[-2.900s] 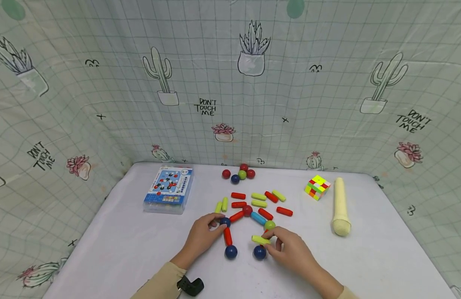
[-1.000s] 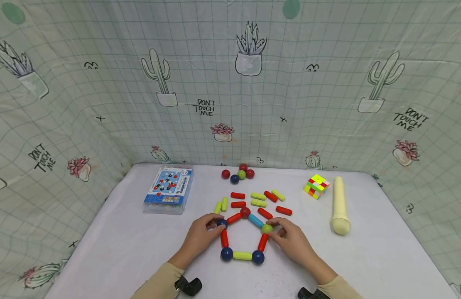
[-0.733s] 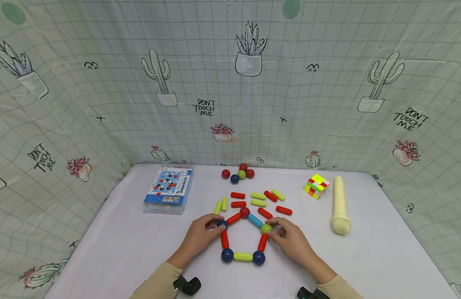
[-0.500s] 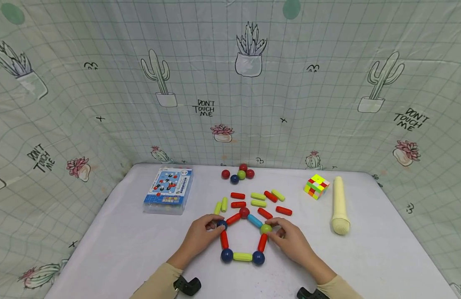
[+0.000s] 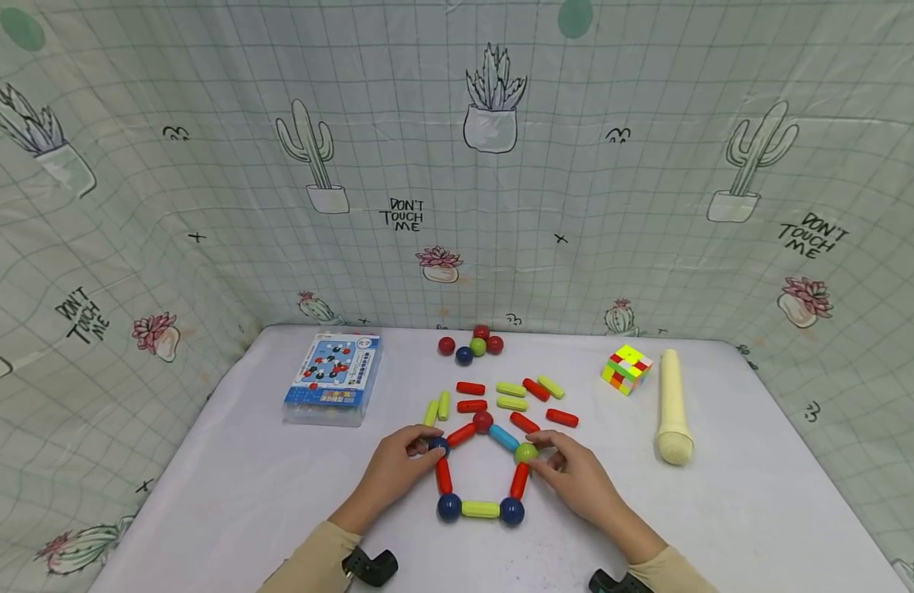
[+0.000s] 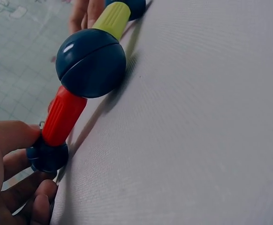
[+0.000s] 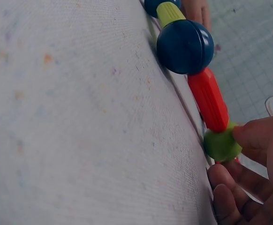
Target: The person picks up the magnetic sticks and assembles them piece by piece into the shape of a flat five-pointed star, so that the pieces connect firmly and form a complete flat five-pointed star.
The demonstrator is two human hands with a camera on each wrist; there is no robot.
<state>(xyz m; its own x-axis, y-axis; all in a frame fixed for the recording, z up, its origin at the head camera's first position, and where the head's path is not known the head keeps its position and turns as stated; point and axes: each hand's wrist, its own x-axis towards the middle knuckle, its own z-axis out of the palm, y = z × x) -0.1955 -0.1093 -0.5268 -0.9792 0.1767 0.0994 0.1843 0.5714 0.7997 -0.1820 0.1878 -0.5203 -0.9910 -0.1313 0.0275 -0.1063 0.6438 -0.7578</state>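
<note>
A white table (image 5: 242, 494) fills the corner, backed by a cactus-print curtain (image 5: 205, 165). On its far left lies a flat box (image 5: 333, 377) with a blue printed lid; on the right lie a cream microphone-shaped object (image 5: 674, 408) and, just beside it, a colour cube (image 5: 627, 369).

Near the front edge sits a five-sided ring of rods and balls (image 5: 481, 468), lying flat on the cloth. The left hand (image 5: 394, 472) has its fingers curled round the dark blue ball (image 5: 438, 445) at the ring's left corner; the wrist view shows thumb and fingers pinching it. The right hand (image 5: 575, 476) pinches the green ball (image 5: 525, 452) at the right corner between thumb and fingertips (image 7: 254, 136). The red ball (image 5: 482, 421) at the top of the ring may be touching a loose rod behind it, though I cannot be sure.

Behind the ring lie scattered red and yellow-green loose rods (image 5: 512, 397), and further back a small cluster of spare balls (image 5: 472, 345).
</note>
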